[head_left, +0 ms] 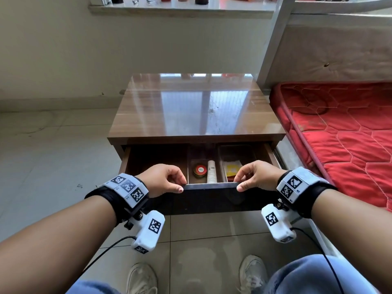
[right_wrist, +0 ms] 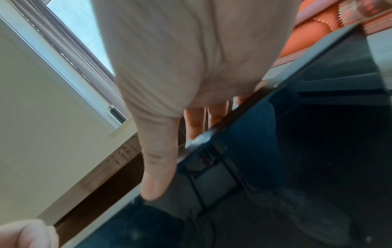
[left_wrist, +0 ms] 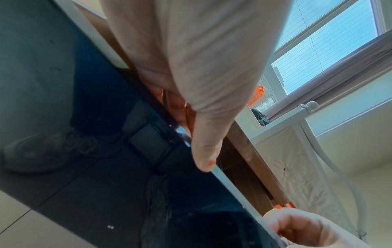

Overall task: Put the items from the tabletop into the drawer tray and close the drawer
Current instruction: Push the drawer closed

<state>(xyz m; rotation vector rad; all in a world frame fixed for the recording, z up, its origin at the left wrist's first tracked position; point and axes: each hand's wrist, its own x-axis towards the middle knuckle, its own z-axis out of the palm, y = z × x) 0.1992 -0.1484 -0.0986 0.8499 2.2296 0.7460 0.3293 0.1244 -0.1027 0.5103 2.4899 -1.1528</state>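
From the head camera, the drawer (head_left: pixel 212 185) of the wooden bedside table (head_left: pixel 191 107) stands pulled out toward the person. The left hand (head_left: pixel 163 180) pinches the left part of the glossy dark drawer front (head_left: pixel 212 200) at its top edge, thumb on the near face and fingers curled over behind it; the right hand (head_left: pixel 257 177) pinches the right part the same way. Between the hands, a clear drawer tray (head_left: pixel 202 166) holds a round red-lidded tin (head_left: pixel 199 170) with a white tube (head_left: pixel 211 171) just beside it on the right. A second tray (head_left: pixel 237 158) further right holds yellow packets (head_left: pixel 232 169). A red mattress (head_left: pixel 339 132) lies to the right of the table.

In the left wrist view, the left hand (left_wrist: pixel 201 75) has its thumb pressed on the drawer front (left_wrist: pixel 127 151), fingers hooked behind the edge.

In the right wrist view, the right hand (right_wrist: pixel 180 67) clasps the drawer front (right_wrist: pixel 275 151) likewise, thumb on the outer face.
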